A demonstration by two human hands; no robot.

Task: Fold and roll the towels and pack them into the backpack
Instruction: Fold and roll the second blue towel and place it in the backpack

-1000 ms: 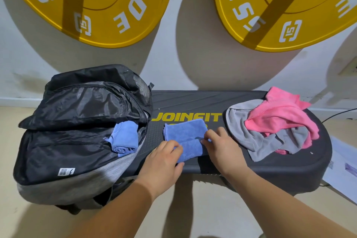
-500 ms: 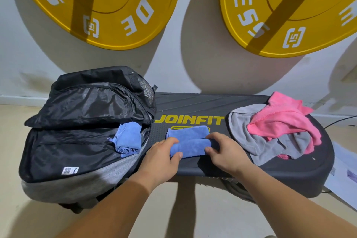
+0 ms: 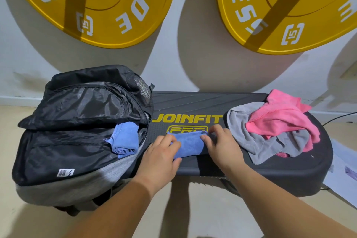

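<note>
Part-rolled blue towel point(image 3: 190, 144) lies on black step platform point(image 3: 193, 102), between both hands, just below yellow lettering. Left hand point(image 3: 161, 153) grips left end, fingers curled over top, thumb at near edge. Right hand point(image 3: 222, 145) holds right end with bent fingertips; thumb hidden, so probably a pinch. Long axis runs left-right: one end toward backpack point(image 3: 77, 121), other toward grey towel point(image 3: 251, 141). Second blue roll point(image 3: 125, 141) sits in backpack opening.

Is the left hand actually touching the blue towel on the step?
Touching. The head view shows the left hand gripping the left end of the blue towel, fingers above, thumb below.
</note>
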